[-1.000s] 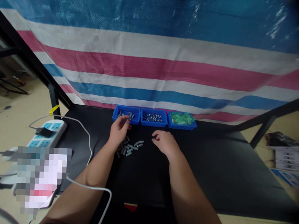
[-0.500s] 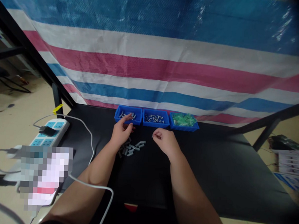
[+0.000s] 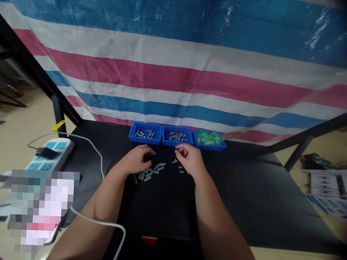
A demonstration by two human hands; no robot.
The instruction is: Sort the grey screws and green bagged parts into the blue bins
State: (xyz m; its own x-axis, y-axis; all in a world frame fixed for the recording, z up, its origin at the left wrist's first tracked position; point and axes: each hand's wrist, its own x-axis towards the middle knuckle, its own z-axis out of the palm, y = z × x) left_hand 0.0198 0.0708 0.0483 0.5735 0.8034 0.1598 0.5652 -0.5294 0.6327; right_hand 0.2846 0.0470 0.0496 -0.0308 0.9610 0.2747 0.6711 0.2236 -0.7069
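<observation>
My left hand (image 3: 137, 159) hovers at the back of a pile of short grey metal cylinders (image 3: 149, 174) on the black table. Its fingers are curved, with a gap between them and the thumb, and nothing shows in it. My right hand (image 3: 191, 158) is just in front of the middle blue bin (image 3: 177, 143), thumb and fingers pinched together. Whatever the pinch holds is too small to make out. Several small screws (image 3: 175, 161) lie on the table beside and below this hand. The middle bin contains many similar screws.
A left blue bin (image 3: 144, 139) holds more cylinders; a right blue bin (image 3: 209, 147) holds green plastic packaging (image 3: 209, 138). At the left are a power strip (image 3: 50, 153), a blurred phone-like object (image 3: 47, 212) and a white cable (image 3: 100, 219) crossing over my left forearm. Striped sheeting (image 3: 176, 76) hangs behind.
My left hand has come back from the left bin to the cylinder pile, its fingers curling in. My right hand has shifted slightly toward the middle bin, and loose screws now show beneath it.
</observation>
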